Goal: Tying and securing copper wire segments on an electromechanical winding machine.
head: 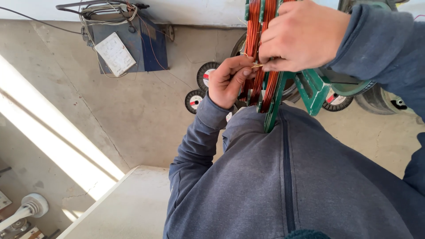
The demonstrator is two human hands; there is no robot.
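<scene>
Head view, looking steeply down past a blue-grey zipped sweatshirt (283, 186) to a concrete floor (133, 115).

At the upper middle of the frame, several bundles of glossy copper-coloured winding wire (254, 48) are seen stretched along a green metal winding frame (312, 88). The long axis of the bundles runs from the far top edge of the frame down toward the body, leaning slightly leftward at the near end, where the frame's tip meets the sweatshirt.

The left hand (228, 82) is held just left of the bundles, its fingers curled together and its thumb and forefinger pinched on a short, thin, pale wire end (256, 66). The right hand (301, 35) is laid over the bundles from the right, fingers closed and clamped around the wire and the frame edge; the fingertips of the two hands are nearly touching at the wire end.

A judgement on risk: the wire end is fine and could be dropped or snapped if pulled sharply, and turns could be pulled out of their tidy lay if the right-hand clamp were loosened.

Beyond the hands, round black spools with red-and-white labels (205, 76) are seen on the floor, and farther left a blue-grey metal box with tangled cables and a white card (126, 46). A pale slab surface (128, 208) is seen at the near left.
</scene>
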